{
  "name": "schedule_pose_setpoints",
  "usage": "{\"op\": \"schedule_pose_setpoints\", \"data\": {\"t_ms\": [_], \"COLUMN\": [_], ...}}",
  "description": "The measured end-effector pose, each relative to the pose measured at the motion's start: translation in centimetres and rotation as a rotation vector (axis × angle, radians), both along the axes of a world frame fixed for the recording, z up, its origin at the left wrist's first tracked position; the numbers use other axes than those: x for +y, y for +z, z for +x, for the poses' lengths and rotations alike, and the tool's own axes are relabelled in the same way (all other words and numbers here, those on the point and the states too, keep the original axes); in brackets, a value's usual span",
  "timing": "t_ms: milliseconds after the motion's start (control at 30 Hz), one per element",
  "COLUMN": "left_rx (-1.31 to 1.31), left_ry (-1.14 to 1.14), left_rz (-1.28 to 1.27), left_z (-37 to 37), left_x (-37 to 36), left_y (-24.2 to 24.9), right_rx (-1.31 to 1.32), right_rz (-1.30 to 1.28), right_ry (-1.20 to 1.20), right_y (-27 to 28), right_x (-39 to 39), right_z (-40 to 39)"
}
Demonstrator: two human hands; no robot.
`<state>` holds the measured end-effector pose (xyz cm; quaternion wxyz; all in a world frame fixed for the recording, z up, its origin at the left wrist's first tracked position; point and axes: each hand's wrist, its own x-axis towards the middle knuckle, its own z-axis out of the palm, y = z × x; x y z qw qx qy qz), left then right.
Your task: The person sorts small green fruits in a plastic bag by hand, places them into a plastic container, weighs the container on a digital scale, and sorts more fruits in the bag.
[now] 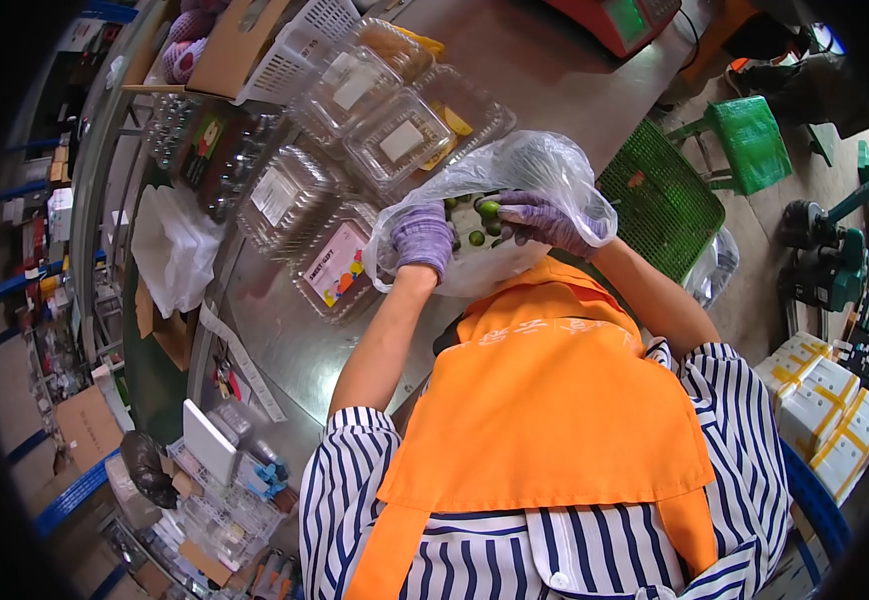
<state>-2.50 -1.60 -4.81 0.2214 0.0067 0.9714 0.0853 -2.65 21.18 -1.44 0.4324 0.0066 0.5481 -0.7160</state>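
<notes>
Green fruits (476,238), at least three counted, lie inside one translucent plastic bag (546,158). We find the uppermost bright one at the right hand (546,222), left of its fingertips, roundish, without clear long axis. The left hand (422,240) is farther. We cannot tell whether either grip is clamped.

Room fairly bright, light seemingly from above. Hard white glare on metal table (284,345), small glints across clear boxes (401,140), soft sheen on bag (544,165). Apron (554,420) evenly lit, vivid. Scale display (626,14) glowing green. Dimmer patches under left shelving (44,290). Middle reasonably sharp; outer parts softer, bent and stretched fisheye-style, corners rounded into black.
</notes>
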Motion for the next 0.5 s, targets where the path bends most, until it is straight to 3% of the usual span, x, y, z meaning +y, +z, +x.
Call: {"op": "schedule_pose_setpoints", "data": {"t_ms": [133, 200, 233, 333, 500], "left_rx": [0.085, 0.084, 0.081, -0.272, -0.593], "left_ry": [-0.069, 0.010, 0.047, 0.490, 0.728], "left_rz": [0.002, 0.193, 0.290, 1.001, 1.451], "left_z": [-0.1, 0.3, 0.5, 1.2, 2.5], "left_x": [-0.4, -1.2, -1.4, -1.1, -1.1], "left_y": [-0.6, -0.3, 0.5, 4.4, 5.2], "right_rx": [-0.033, -0.053, -0.064, 0.168, 0.323], "right_rz": [-0.171, -0.174, -0.175, -0.013, 0.002], "right_ry": [-0.038, -0.046, -0.052, -0.028, -0.038], "right_y": [-1.7, -1.1, -0.5, 0.4, 0.9], "right_x": [0.2, 0.1, 0.2, 0.3, -1.6], "right_z": [0.2, 0.2, 0.2, 0.3, 0.5]}}
